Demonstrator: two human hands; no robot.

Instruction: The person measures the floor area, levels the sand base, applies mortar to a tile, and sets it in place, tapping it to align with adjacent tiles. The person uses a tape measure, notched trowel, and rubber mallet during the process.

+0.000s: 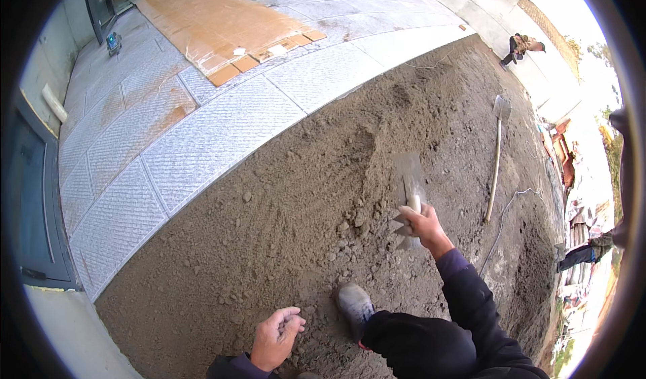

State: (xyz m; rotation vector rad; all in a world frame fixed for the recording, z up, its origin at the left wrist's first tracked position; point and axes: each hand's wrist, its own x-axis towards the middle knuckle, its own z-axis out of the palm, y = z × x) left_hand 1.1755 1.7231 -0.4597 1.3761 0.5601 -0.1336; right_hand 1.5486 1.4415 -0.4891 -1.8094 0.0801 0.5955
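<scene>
**Rectangular trowel gripped in the right hand, low over loose soil**

On my head feed, the right hand [424,228] is wrapped round the pale handle of a flat steel trowel [408,172], fingers closed firmly on it. The trowel is ahead of the bent knee and right of centre, its long blade pointing away from the body. I read that full-fist hold as a way to keep the broad plate steady and steer it from the wrist; from this angle I can't tell whether the blade touches the soil [269,217].

The left hand [274,337] hangs low near the ground, fingers curled in toward the thumb. I can't make out whether anything is pinched there. Held out to that side, it probably helps with balance, since one work boot [354,306] is planted on the uneven soil between the two hands.

Along the soil's far-left edge run textured stone slabs [225,135]; their straight border would make a handy level reference. Cardboard sheets [212,26] lie across the paving beyond, likely to shield its surface. To my right, a long-handled shovel [496,157] lies with its blade away from me, well apart from the trowel, and a thin cord [506,212] snakes near its handle. I also see a co-worker [522,47] bent over by the far wall.
</scene>
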